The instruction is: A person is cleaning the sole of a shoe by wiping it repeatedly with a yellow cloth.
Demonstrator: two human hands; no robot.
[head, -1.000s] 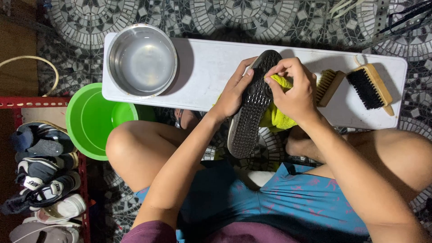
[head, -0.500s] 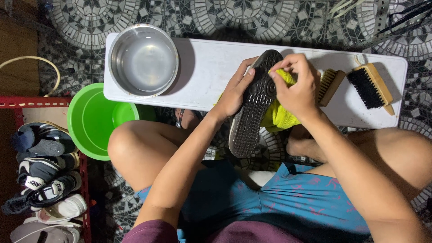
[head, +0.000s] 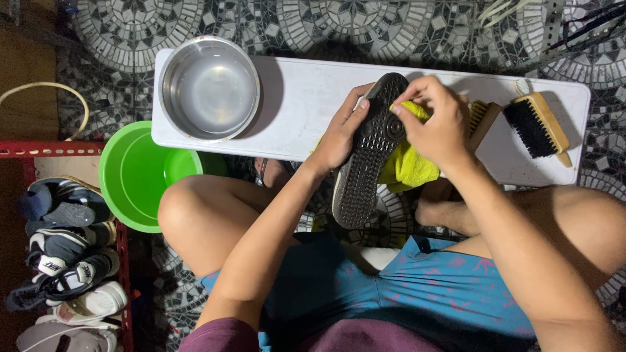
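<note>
Shoe [head: 368, 156] sole-up between hands | left hand [head: 339, 133] grips it | right hand [head: 438, 124] holds yellow cloth [head: 407, 166]

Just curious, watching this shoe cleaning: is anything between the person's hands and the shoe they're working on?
Only the yellow cloth. The left hand grips the shoe bare, sole up. The right hand presses the cloth against the shoe's edge, so there the cloth lies between fingers and shoe.
</note>
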